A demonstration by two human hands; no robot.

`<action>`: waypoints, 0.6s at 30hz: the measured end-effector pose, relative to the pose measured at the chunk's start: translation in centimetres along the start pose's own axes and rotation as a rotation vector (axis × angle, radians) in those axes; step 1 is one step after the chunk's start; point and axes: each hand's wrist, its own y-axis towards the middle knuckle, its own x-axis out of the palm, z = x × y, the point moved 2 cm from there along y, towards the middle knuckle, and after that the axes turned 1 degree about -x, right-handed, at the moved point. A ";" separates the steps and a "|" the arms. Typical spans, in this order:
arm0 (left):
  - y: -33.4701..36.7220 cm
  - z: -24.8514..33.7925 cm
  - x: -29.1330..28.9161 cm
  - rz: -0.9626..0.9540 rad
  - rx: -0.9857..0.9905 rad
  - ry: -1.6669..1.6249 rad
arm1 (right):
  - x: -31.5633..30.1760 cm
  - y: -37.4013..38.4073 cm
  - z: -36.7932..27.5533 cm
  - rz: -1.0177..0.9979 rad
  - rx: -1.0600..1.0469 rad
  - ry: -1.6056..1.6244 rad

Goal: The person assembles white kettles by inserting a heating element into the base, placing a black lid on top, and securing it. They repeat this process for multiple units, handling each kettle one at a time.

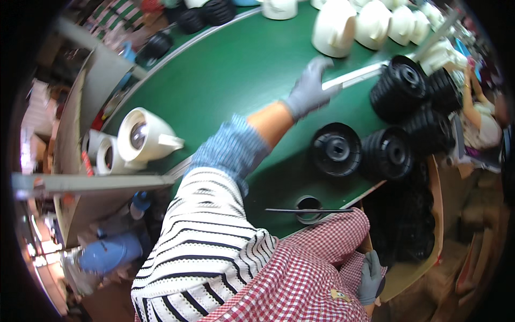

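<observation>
My left hand (313, 90), in a grey glove, reaches across the green work surface (225, 70). Its fingers are apart and hold nothing. Just beyond it stands a cream plastic jug-shaped housing (333, 29), the nearest of several in a row. A pale strip (362, 75) lies beside the fingertips. Low at the right, my gloved right hand (370, 279) is beside my checked apron, near the cardboard box (437, 214); its fingers are stretched out and its palm side is partly hidden. Black ribbed round parts (337, 149) sit between the two hands.
More black ribbed parts (399, 88) are stacked at right, and others fill the box. A cream housing (147, 134) lies on its side at left. A thin dark rod (308, 210) crosses a round cup (309, 204) near my lap. Another person (477, 115) sits far right.
</observation>
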 end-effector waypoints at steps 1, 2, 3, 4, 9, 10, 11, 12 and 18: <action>-4.2 1.9 -2.8 -0.019 0.076 0.073 | 0.1 0.7 0.1 -0.022 -0.026 -0.009; -7.6 3.1 -6.1 0.040 0.121 0.214 | 0.1 0.9 0.2 -0.040 -0.057 -0.038; -10.7 3.8 -9.9 0.096 0.163 0.356 | 0.0 1.4 0.0 -0.070 -0.084 -0.068; -13.1 3.9 -13.9 0.159 0.165 0.552 | 0.0 1.9 -0.5 -0.092 -0.114 -0.096; -23.2 0.6 -30.2 0.332 -0.204 1.215 | 1.2 2.9 -0.1 -0.152 -0.240 0.031; -23.7 0.8 -31.9 0.280 -0.352 1.265 | 1.6 3.0 -0.2 -0.164 -0.272 0.010; -25.0 0.3 -32.5 0.306 -0.432 1.403 | 2.1 2.8 -0.8 -0.183 -0.300 -0.012; -26.1 -0.9 -33.3 0.306 -0.548 1.413 | 2.6 2.4 -2.0 -0.196 -0.301 -0.052; -25.9 -3.5 -34.8 0.243 -0.343 1.253 | 2.2 -0.9 -3.9 -0.199 -0.443 -0.153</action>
